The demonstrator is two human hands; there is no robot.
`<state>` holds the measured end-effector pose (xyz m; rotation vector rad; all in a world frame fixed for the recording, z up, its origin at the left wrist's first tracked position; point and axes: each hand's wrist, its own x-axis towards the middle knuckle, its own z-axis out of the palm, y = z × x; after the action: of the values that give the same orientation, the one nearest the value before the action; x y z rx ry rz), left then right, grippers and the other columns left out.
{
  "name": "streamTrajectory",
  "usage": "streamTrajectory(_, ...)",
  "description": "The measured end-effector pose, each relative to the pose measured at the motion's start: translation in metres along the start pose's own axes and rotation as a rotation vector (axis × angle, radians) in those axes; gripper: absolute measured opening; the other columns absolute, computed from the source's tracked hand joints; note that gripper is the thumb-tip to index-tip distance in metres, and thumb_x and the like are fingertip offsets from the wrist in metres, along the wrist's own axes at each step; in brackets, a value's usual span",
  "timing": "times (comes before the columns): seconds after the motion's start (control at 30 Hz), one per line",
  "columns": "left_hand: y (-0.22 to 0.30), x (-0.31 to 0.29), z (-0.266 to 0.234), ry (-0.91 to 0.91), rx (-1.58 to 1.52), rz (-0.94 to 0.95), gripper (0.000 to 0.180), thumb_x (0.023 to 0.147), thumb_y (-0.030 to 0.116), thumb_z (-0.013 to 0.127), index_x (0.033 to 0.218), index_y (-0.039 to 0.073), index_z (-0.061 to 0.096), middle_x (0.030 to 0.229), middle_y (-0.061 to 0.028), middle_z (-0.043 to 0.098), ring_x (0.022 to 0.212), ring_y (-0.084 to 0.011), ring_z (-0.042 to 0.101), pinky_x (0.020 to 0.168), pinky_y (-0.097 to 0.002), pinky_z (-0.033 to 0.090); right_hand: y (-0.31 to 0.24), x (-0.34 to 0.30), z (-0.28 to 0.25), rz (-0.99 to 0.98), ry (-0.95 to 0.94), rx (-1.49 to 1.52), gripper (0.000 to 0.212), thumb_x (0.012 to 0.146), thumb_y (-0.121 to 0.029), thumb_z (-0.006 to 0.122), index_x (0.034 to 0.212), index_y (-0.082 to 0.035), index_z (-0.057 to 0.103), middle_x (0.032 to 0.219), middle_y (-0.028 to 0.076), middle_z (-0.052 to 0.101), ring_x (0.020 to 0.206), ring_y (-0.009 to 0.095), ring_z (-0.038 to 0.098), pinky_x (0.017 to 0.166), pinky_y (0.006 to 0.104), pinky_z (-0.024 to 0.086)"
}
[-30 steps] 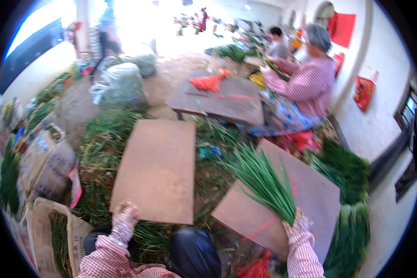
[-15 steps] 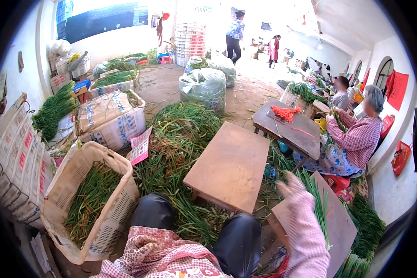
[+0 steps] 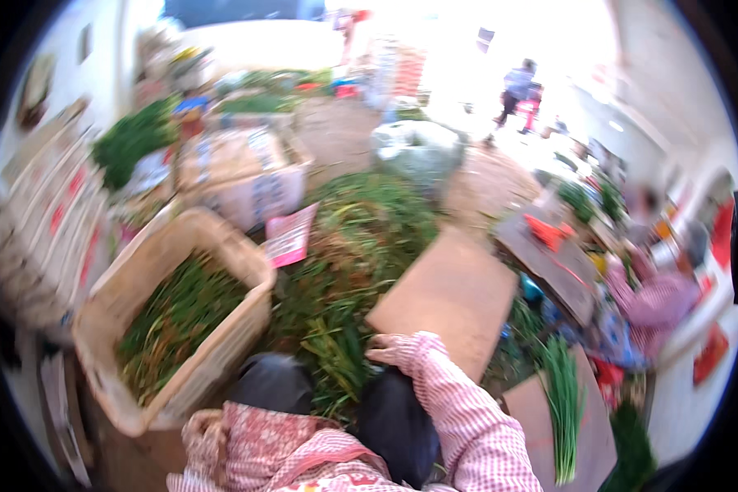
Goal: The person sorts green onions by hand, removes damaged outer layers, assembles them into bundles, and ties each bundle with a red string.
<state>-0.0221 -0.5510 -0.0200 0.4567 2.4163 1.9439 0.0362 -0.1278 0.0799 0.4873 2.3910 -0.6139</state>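
Observation:
My right hand (image 3: 384, 348) reaches across above my right knee, beside the near left edge of a brown wooden table (image 3: 451, 297). Its blurred fingers look loosely stretched, with nothing visible in them. Loose green leafy stalks (image 3: 336, 328) lie heaped on the floor just left of it. My left hand (image 3: 208, 435) is low by my lap, near the plastic crate, its fingers smeared by motion. A bundle of long green stalks (image 3: 562, 410) lies on a second brown wooden table (image 3: 529, 418) at my right, under neither hand.
A cream plastic crate (image 3: 258, 287) holding green and brown stalks stands at my left. Behind it is a white box (image 3: 246, 197). Red ties (image 3: 547, 232) lie on a dark table (image 3: 512, 238). A person in a checked top (image 3: 660, 307) sits at the right. A filled clear bag (image 3: 418, 152) stands farther back.
My right hand has moved left from beside the green bundle to the near table's edge. My left hand has come into view by my lap. The whole view has turned.

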Motion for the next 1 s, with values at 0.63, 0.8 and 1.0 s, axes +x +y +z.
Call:
streamTrajectory(0.63,-0.040,0.020,-0.062,0.229,0.484,-0.173,0.018,0.077,0.009,0.061,0.095,0.006,0.064,0.087,-0.0127,0.064,0.080,-0.0300,0.061,0.070,-0.0375,0.049,-0.199,0.258,0.017,-0.914,0.350,-0.012,0.025,0.082,-0.010,0.060,0.106,-0.002,0.059,0.095,0.014,0.063,0.091,0.027,0.061,0.082,0.0335,0.047)
streamTrajectory(0.8,-0.068,0.030,-0.126,0.513,0.671,-0.169,0.019,0.075,0.003,0.059,0.093,0.005,0.064,0.087,-0.0121,0.064,0.079,-0.0273,0.061,0.072,-0.0359,0.050,-0.259,0.296,0.033,-0.511,-0.067,-0.289,0.033,0.085,-0.020,0.058,0.113,-0.002,0.055,0.108,0.018,0.059,0.103,0.028,0.056,0.091,0.0346,0.044)
streamTrajectory(1.0,-0.125,0.045,-0.158,0.647,0.907,-0.206,0.020,0.072,0.005,0.060,0.091,0.007,0.065,0.075,-0.0114,0.061,0.071,-0.0278,0.059,0.066,-0.0379,0.048,-0.383,0.318,0.083,-0.700,-0.323,-0.635,0.043,0.086,-0.029,0.054,0.119,-0.004,0.050,0.115,0.017,0.054,0.111,0.029,0.049,0.094,0.0378,0.040)
